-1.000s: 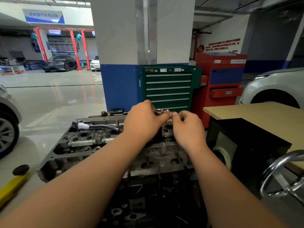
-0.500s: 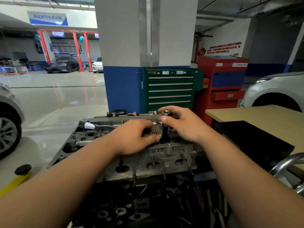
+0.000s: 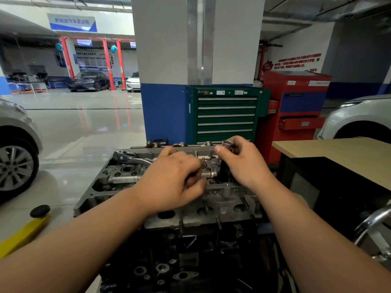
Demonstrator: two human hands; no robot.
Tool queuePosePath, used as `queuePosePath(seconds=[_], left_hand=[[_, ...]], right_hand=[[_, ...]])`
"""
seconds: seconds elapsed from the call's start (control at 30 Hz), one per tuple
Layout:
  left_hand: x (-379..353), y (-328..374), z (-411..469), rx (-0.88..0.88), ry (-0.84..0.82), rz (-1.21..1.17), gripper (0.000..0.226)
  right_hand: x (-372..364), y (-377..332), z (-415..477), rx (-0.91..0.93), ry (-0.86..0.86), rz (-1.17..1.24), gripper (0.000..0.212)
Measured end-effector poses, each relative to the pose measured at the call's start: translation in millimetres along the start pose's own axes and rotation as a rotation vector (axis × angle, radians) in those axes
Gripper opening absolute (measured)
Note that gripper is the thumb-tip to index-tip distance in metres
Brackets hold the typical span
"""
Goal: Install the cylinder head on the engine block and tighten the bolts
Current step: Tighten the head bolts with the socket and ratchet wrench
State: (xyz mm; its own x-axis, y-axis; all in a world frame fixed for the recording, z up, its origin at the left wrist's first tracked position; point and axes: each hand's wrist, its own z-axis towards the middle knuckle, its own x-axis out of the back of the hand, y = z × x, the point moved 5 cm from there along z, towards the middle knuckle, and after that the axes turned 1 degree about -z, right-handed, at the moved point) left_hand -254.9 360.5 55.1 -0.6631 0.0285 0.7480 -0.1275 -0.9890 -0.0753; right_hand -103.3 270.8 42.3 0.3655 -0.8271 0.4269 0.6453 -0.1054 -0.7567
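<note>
Fingers (image 3: 234,145) of the right hand (image 3: 245,166) are curled round the socket (image 3: 227,142), with the thumb against its near side. Fingers (image 3: 195,179) of the left hand (image 3: 173,182) are curled tight over the middle of the head (image 3: 211,210); whether they hold anything cannot be told.

Position of parts:
- The head sits on the block (image 3: 190,261), flat side down, long axis running left to right.
- The socket stands upright with its open silver end facing up. Its dark lower part drops into the head just right of the left fingertips.
- The ratchet (image 3: 129,157) lies on the far left part of the head, handle pointing right toward the left hand. The left hand is nearer to it; the right hand is well apart from it.

Judgement: the socket's vertical axis governs the next move. A drive tool would have to come down on it from above, and the left hand is better placed to fetch the ratchet.

Writing:
- A blue-and-white banner (image 3: 73,22) on the far wall carries Chinese characters, too small to read reliably.
- Red wall lettering (image 3: 296,61) is illegible.
- Cast characters on the head's near face cannot be read.
</note>
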Motion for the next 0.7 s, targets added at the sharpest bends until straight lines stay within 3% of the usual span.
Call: queuePosePath(seconds=[0.17,0.3,0.37,0.43,0.5,0.57,0.63,0.7], left_hand=[[8,-5,-31,-0.167,-0.098,0.016,0.025],[15,-10,-35,-0.134,-0.27,0.014,0.036],[16,-15,-35,0.005,-0.312,-0.135,0.043],[19,-26,-27,0.326,-0.278,-0.396,0.048],[13,-35,-12,0.559,-0.225,-0.378,0.039],[3,-32,14,0.658,-0.114,-0.288,0.039],[-13,-18,40,0.755,0.021,-0.397,0.049],[-38,1,60,0.902,0.066,-0.565,0.051]], right_hand=[[-2,6,-1,-0.058,-0.146,0.007,0.036],[-7,6,0,-0.048,-0.216,0.026,0.01],[-8,6,1,-0.048,-0.22,0.027,0.008],[-7,4,1,-0.027,-0.197,0.033,0.009],[-6,3,-1,-0.008,-0.157,0.043,0.008],[-6,4,-1,-0.015,-0.116,0.041,0.002],[-8,3,-2,-0.032,-0.141,0.084,0.006],[0,7,1,-0.125,-0.105,0.333,0.017]])
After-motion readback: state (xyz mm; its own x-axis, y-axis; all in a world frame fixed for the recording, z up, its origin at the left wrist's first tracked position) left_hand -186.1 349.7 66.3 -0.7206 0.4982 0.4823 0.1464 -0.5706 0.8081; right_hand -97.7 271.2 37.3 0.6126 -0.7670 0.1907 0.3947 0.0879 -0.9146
